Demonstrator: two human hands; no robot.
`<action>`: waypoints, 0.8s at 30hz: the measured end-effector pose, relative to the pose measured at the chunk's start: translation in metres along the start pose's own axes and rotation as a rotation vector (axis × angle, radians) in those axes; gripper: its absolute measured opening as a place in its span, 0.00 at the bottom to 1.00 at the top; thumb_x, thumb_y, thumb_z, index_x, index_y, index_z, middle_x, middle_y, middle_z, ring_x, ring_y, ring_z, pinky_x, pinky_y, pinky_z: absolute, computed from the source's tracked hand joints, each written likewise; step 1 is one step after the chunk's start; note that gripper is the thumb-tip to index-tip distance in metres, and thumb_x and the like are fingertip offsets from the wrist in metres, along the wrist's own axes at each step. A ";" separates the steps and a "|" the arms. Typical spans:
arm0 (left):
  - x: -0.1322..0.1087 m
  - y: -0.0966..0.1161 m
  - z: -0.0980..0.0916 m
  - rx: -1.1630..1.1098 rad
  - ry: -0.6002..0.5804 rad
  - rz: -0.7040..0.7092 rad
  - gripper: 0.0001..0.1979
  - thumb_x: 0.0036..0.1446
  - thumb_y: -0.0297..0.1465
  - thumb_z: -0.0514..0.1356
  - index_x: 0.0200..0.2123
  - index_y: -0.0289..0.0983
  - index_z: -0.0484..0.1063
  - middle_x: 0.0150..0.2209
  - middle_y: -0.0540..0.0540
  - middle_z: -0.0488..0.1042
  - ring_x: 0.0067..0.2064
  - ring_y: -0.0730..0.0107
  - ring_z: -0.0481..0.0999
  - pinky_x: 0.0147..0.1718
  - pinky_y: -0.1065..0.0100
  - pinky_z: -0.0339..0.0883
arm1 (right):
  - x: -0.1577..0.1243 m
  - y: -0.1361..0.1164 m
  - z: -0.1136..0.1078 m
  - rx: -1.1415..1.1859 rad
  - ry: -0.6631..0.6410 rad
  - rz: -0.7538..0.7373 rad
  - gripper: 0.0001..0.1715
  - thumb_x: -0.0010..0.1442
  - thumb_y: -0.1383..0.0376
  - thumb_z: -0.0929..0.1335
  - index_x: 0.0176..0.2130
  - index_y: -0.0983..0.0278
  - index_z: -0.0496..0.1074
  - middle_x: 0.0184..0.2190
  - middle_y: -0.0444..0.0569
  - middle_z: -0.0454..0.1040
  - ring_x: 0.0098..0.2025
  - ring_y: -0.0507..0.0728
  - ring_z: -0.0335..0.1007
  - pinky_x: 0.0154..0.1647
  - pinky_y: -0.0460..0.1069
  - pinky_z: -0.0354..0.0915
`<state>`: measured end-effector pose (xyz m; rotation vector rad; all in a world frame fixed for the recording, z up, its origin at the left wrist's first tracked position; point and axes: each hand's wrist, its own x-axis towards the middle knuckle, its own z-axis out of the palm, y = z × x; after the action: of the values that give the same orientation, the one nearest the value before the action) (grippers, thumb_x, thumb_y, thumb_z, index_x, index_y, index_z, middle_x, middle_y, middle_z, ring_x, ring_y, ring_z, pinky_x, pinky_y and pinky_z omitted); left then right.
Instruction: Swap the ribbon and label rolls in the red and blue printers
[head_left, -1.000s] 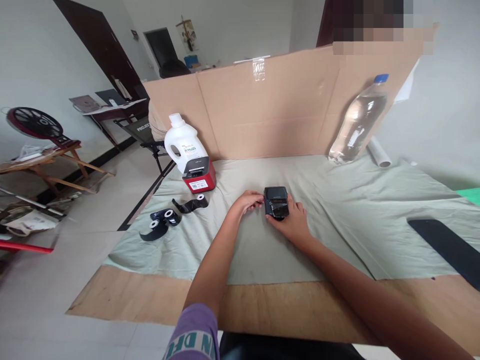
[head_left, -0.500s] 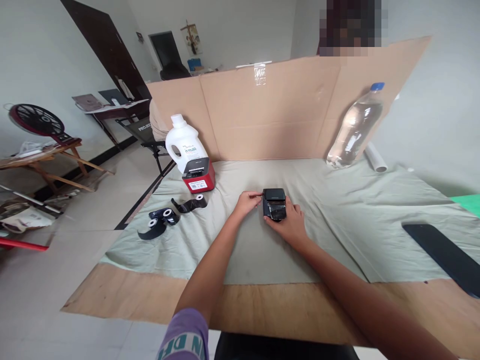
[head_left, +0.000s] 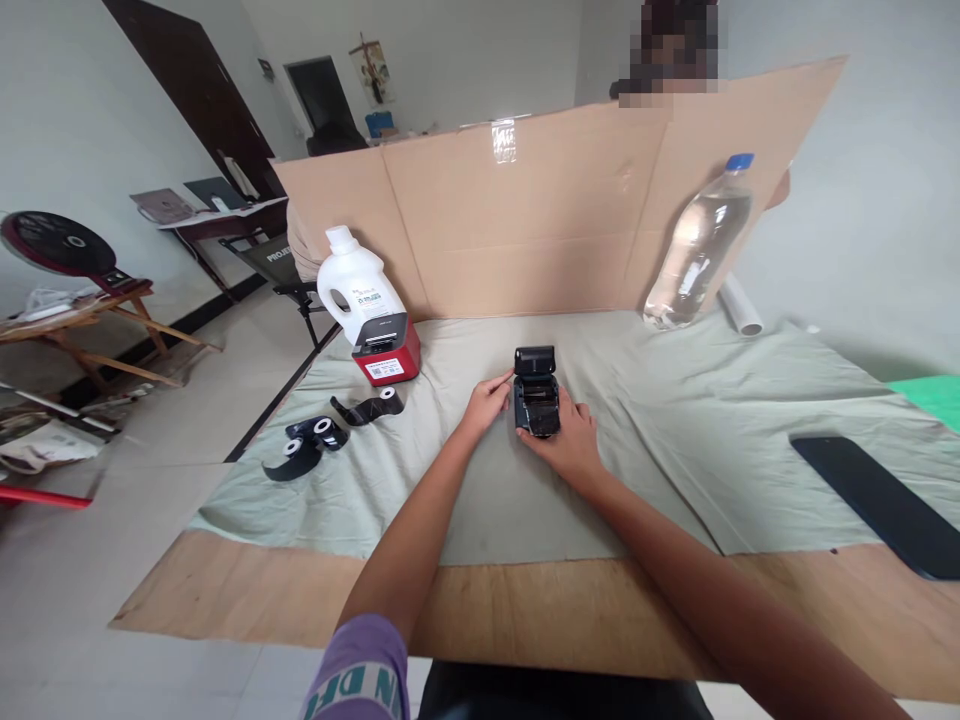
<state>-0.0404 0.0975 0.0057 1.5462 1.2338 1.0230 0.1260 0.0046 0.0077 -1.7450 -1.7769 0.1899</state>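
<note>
A small black portable printer [head_left: 537,405] sits on the grey-green cloth, its lid [head_left: 535,359] raised at the far side. Dark glossy film or paper shows in the bay. My right hand [head_left: 574,440] wraps the printer's right side, with the thumb at the near edge. At its left, my left hand [head_left: 486,408] has the index finger stretched toward the hinge, touching or nearly touching it; the other fingers are loosely bent. Several black rolls with white cores, among them one partly unwound roll [head_left: 369,408] and another [head_left: 326,433], lie farther left.
A red and black box-shaped device [head_left: 390,366] stands before a white jug [head_left: 356,280]. At the back are a cardboard screen [head_left: 525,240], a water-filled bottle [head_left: 697,250] and a white roll [head_left: 741,305]. A dark phone-like slab [head_left: 874,500] lies right. Someone is behind the screen.
The printer's lid has swung up and back, exposing the bay. My left fingers have shifted slightly along its left side, while my right hand keeps its grip. The camera view has shifted a little.
</note>
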 end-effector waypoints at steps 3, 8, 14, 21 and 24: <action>0.005 -0.001 0.002 0.089 -0.027 -0.003 0.26 0.65 0.37 0.54 0.63 0.35 0.69 0.16 0.56 0.65 0.22 0.73 0.63 0.28 0.72 0.62 | 0.001 0.001 0.001 0.005 -0.002 0.010 0.53 0.52 0.44 0.69 0.66 0.66 0.55 0.57 0.62 0.71 0.54 0.71 0.63 0.50 0.59 0.55; 0.003 0.002 0.003 0.182 0.020 0.065 0.26 0.65 0.41 0.55 0.62 0.36 0.70 0.18 0.55 0.66 0.24 0.71 0.66 0.30 0.71 0.63 | 0.001 0.003 0.003 0.025 0.006 0.002 0.53 0.51 0.44 0.69 0.66 0.67 0.56 0.56 0.62 0.72 0.54 0.72 0.63 0.50 0.60 0.55; 0.020 0.047 0.001 0.601 -0.022 0.190 0.10 0.56 0.33 0.63 0.40 0.41 0.84 0.26 0.49 0.75 0.31 0.67 0.72 0.32 0.71 0.63 | 0.002 0.004 0.004 0.016 -0.007 0.007 0.55 0.51 0.43 0.69 0.67 0.70 0.55 0.54 0.63 0.73 0.54 0.73 0.63 0.50 0.60 0.55; 0.052 0.091 0.026 0.801 -0.252 0.088 0.15 0.28 0.18 0.73 0.12 0.40 0.72 0.15 0.49 0.66 0.34 0.56 0.76 0.36 0.67 0.66 | 0.002 0.005 0.005 -0.003 0.008 -0.002 0.53 0.53 0.44 0.68 0.66 0.69 0.55 0.55 0.64 0.72 0.55 0.72 0.62 0.50 0.59 0.55; 0.048 0.100 0.032 0.833 -0.216 0.095 0.18 0.27 0.17 0.73 0.10 0.39 0.67 0.16 0.48 0.66 0.38 0.54 0.77 0.39 0.66 0.67 | 0.002 0.006 0.008 -0.015 0.011 -0.003 0.54 0.53 0.44 0.68 0.67 0.71 0.54 0.56 0.65 0.71 0.55 0.73 0.61 0.51 0.60 0.54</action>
<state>0.0239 0.1290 0.0961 2.2849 1.5316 0.3637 0.1277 0.0100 -0.0008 -1.7501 -1.7771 0.1657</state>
